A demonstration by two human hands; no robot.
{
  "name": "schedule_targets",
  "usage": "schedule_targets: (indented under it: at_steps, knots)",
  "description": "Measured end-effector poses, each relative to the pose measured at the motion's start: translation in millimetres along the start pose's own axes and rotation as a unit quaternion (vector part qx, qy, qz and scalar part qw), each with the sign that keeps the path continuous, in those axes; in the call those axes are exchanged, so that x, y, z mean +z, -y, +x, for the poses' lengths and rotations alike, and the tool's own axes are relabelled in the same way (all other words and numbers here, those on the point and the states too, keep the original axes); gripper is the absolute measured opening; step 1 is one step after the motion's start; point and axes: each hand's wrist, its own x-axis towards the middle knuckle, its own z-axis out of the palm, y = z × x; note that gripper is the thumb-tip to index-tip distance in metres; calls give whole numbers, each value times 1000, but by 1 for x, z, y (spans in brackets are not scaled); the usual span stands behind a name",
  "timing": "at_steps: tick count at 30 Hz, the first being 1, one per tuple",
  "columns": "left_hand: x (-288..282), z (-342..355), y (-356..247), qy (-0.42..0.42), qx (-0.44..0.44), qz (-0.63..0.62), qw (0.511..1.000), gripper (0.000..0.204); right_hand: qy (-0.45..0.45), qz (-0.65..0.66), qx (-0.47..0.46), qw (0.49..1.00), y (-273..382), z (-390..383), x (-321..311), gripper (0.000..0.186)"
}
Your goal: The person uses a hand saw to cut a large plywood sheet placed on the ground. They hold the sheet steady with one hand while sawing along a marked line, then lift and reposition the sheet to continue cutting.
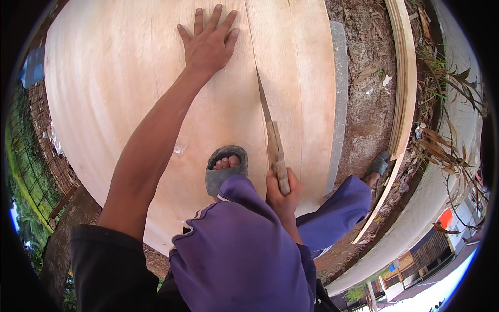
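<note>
A wide pale plywood sheet (125,78) fills the middle of the view. My left hand (208,47) lies flat near its far part, fingers spread, just left of a thin dark cut line. My right hand (283,192) is wrapped round the wooden handle of a handsaw (274,148). The saw's narrow blade points away from me, its far end meeting the cut line in the plywood. My foot in a grey slide sandal (227,169) stands on the sheet, left of the saw. My other sandalled foot (379,164) is off to the right.
A grey sheet edge (338,104) shows under the plywood's right side. Beyond it lies bare soil with dry leaves (366,78). A stack of long thin boards (404,78) runs along the right, beside a pale low wall (460,57). Wire mesh and grass (26,166) are at far left.
</note>
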Motion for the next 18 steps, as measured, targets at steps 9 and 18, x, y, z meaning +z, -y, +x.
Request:
schedule_targets:
  at_steps: [9, 18]
  knots:
    - [-3, 0, -2, 0, 2, -8, 1000, 51, 5, -14, -66, 998, -19, -18, -11, 27]
    - [-12, -1, -7, 31, -11, -43, 999, 51, -60, 130, -325, 935, 124, 81, 27, 30]
